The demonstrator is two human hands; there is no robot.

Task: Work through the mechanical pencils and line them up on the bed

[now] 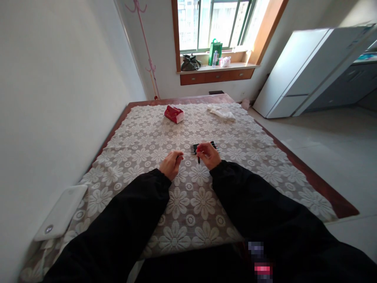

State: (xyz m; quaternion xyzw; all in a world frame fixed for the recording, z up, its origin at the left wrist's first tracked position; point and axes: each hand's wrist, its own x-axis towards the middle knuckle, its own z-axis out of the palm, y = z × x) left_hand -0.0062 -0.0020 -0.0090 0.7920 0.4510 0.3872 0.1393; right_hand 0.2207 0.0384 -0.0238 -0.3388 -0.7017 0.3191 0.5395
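My right hand (208, 154) is closed around a pen (198, 160) with a red part between the fingers and a dark end pointing down toward the tablecloth. Just behind that hand, several black pens (193, 148) lie side by side in a row, partly covered by my fingers. To the left, my left hand (172, 164) is closed in a pinch above the cloth, apart from the right one. Whatever may be between its fingertips is too small to tell.
A floral lace tablecloth (176, 204) covers the wooden table. Farther back lie a red tissue pack (173, 114) and a crumpled white bag (224, 114). A white power bank-like device (61, 212) rests by the left wall. A white refrigerator (303, 67) stands at right.
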